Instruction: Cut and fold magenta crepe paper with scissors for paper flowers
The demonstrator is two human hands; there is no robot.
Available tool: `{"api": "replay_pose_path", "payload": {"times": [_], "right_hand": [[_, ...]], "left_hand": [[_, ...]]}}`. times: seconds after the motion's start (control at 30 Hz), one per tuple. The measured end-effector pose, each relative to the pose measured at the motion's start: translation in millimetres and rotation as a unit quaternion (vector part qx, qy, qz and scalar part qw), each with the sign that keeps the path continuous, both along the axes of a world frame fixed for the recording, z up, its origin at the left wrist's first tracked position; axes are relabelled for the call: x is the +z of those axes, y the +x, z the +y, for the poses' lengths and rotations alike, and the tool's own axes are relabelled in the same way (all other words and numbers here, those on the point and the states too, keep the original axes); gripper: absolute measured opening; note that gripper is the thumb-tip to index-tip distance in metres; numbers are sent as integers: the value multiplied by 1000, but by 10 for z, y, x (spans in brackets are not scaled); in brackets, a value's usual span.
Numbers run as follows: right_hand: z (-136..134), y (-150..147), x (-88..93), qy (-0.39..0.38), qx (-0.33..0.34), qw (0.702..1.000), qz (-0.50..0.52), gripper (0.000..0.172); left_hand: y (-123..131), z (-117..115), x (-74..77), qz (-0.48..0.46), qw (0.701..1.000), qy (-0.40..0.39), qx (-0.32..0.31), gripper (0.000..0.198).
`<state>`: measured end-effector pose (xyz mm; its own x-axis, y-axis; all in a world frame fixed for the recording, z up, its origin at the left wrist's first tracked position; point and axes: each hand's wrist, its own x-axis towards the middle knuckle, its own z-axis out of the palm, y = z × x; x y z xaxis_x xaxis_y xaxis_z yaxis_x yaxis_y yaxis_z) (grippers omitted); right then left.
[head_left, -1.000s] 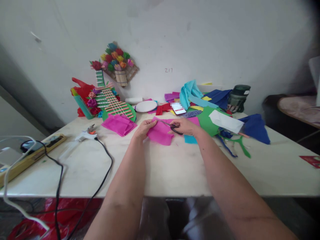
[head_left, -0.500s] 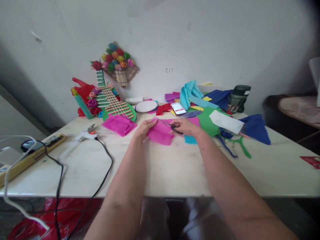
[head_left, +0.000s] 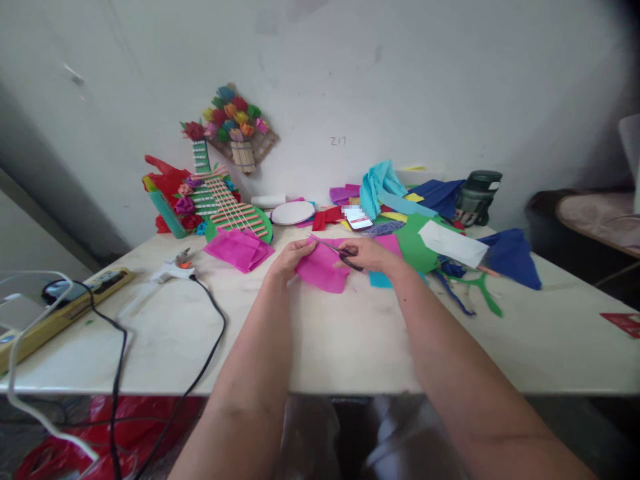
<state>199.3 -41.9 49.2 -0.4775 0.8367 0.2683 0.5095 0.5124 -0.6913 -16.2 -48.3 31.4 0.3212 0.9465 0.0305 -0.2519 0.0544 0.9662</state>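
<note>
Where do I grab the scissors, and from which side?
Probably best by the black handles, coming from the right, as the right hand holds them: the blades point left and away, tips near the left hand.

scissors (head_left: 336,249) over paper (head_left: 323,275); phone (head_left: 359,220) behind; glue gun (head_left: 174,269) left

- Craft workspace, plain room; home or studio, cannot tell.
- Centre: scissors (head_left: 353,263) at a pink sheet (head_left: 321,269).
- Centre right: coloured sheets (head_left: 416,243), heaped.
- Upper left: artificial flowers (head_left: 230,115) against pale wall (head_left: 425,87).
- Left: glue gun (head_left: 173,269), power strip (head_left: 67,313), both on white tabletop (head_left: 350,340).
</note>
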Motion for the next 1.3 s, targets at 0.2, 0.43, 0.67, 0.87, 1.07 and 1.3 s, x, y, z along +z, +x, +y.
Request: {"api": "replay_pose_path", "payload": {"times": [0.2,0.43,0.67,0.87,1.07,1.3], "right_hand": [[31,-1,-23,-11,-3,1000,10,25],[45,-6,-22,-41,20,998,46,27],[-3,-19,0,-16,4,1000,12,29],[-38,-16,28,44,-28,998,-27,27],[12,-24,-34,58,-34,997,-34,21],[33,-22,-47,39,-30,999,-15,19]], "left_hand": [[7,-11,11,-4,1000,-5,-3,30],[2,9,7,-2,1000,-17,16,29],[-1,4,12,0,1000,-13,15,29],[-8,22,-12,5,1000,-11,-7,28],[5,21,-18,11,1000,-17,-11,28],[21,3,2,5,1000,-21,-8,30]]}}
